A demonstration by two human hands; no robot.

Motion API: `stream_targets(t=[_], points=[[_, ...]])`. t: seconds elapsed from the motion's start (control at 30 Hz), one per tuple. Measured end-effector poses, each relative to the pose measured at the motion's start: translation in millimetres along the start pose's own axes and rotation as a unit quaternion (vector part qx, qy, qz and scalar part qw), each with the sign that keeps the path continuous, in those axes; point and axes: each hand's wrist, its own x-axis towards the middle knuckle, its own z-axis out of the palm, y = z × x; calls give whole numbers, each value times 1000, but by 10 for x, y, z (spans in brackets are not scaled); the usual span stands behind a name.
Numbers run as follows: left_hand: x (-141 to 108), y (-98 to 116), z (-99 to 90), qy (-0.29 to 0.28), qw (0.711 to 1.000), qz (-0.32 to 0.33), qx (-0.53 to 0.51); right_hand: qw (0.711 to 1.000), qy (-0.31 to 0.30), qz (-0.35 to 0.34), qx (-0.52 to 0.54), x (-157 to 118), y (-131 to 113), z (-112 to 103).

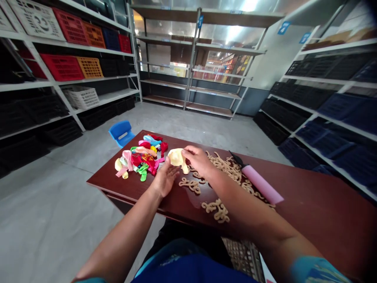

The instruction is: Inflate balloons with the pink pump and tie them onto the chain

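While the right hand [198, 159] pinches a cream balloon [176, 157] above the desk [309, 190], the left hand [165, 179], unclenched, meets its left edge; other balloons [136, 159] lie heaped to the left, tan coils [228, 167] to the right.

Slants the bare left forearm [123, 232] in from lower left, and now the bare right forearm [250, 208] in from lower right! Pinches with the right hand [198, 160], thumb against fingers, with its back turned upward. Holds the left hand [165, 179] just beside it, loosely uncurled, with thumb raised and fingers stretched toward the right.
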Motion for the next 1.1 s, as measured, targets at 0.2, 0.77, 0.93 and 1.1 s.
stream_targets(t=[0.2, 0.77, 0.93, 1.1], points=[[123, -308, 381, -131, 987, -17, -88, 998, 28, -22, -56, -175, -55, -204], [832, -350, 873, -151, 970, -86, -168, 779, 168, 259, -546, -1213, 767, -2309], [1161, -411, 792, -152, 960, -46, -230, 783, 121, 278, -543, -1264, 887, -2272], [1422, -473, 563, -99, 963, -26, -249, 837, 90, 41, -539, -1094, 626, -1836]])
